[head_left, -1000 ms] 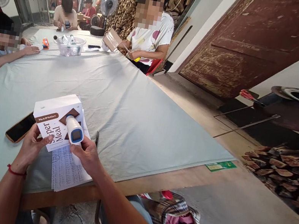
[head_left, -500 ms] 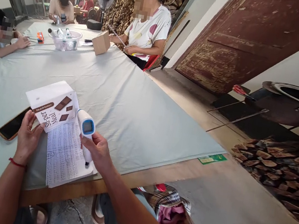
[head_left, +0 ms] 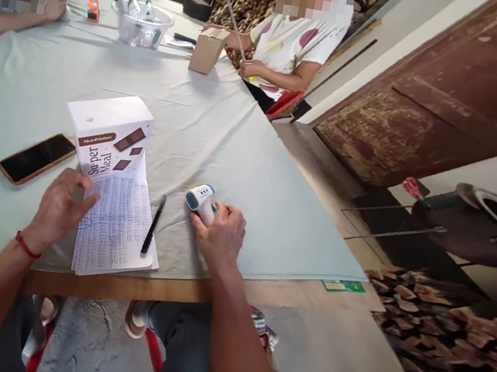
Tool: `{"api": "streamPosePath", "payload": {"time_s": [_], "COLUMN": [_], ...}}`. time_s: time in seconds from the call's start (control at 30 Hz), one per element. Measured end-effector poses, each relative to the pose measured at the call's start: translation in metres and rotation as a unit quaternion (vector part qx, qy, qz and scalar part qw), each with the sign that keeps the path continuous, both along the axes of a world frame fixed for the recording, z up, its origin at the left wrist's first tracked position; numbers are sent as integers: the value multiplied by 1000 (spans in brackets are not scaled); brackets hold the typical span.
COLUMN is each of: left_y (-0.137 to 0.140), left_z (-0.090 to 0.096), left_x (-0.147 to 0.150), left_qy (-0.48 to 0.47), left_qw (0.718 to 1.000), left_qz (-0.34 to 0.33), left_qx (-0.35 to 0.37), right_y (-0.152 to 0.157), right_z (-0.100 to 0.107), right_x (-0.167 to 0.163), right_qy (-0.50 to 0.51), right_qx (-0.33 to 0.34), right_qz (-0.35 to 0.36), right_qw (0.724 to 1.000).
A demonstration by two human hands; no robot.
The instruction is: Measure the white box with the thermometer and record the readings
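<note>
My right hand (head_left: 223, 233) is wrapped round the grip of a white and blue infrared thermometer (head_left: 201, 198), low over the cloth to the right of the papers. My left hand (head_left: 63, 204) has its thumb and fingers apart, at the lower left corner of a white box (head_left: 116, 131) with brown pictures and "Su-per Meal" on it. Whether the fingertips touch the box I cannot tell. Under my left thumb lie handwritten sheets (head_left: 112, 232), with the box standing on their far end. A black pen (head_left: 154, 224) rests along their right edge.
A phone (head_left: 36, 158) lies on the pale cloth (head_left: 244, 153) at left. Farther back are a plastic basket (head_left: 143, 33) of bottles, a cardboard box (head_left: 206, 50) and an orange object (head_left: 93, 9). Several people sit around the table. Stacked firewood (head_left: 464, 352) is on the right.
My right hand has carried the thermometer from over the papers to the cloth at their right, uncovering the pen. My left fingers have loosened from the white box, which now stands more upright.
</note>
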State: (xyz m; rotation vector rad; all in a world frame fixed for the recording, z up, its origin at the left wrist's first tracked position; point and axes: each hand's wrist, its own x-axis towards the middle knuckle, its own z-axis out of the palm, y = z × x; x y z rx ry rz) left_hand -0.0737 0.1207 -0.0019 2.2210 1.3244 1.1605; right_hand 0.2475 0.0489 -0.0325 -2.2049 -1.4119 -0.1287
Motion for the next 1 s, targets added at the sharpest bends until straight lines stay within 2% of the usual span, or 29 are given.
{"api": "streamPosePath", "payload": {"time_s": [0.07,0.13,0.23,0.33,0.4,0.47,0.63,0.73,0.87,0.93,1.0], "left_y": [-11,-19,-27,-32,-34,-35,-35,-36,-37,-37,-37], "left_z": [1,0,-2,-1,0,0,-1,0,1,0,-2], "left_x": [10,20,32,36,36,35,36,38,40,40,40], "left_qy": [59,127,207,234,242,248,256,255,252,247,240], "left_qw": [996,985,964,949,941,935,930,931,930,927,925], "left_qz": [-68,-114,-167,-209,-233,-253,-264,-260,-263,-276,-291], "left_qx": [-1,-1,7,23,25,15,-18,-33,-53,-54,-52], "right_y": [-4,-8,-13,-14,-15,-18,-30,-37,-44,-47,-49], "right_z": [-4,-9,-17,-17,-13,-8,4,6,5,6,6], "right_x": [-11,-30,-59,-72,-70,-64,-60,-67,-76,-75,-72], "right_qy": [19,85,85,63,107,196,412,477,498,506,500], "right_qx": [61,55,17,22,29,43,112,135,191,170,129], "right_qz": [67,145,174,191,222,253,281,300,287,299,297], "right_qw": [996,984,981,979,969,946,860,815,796,791,803]}}
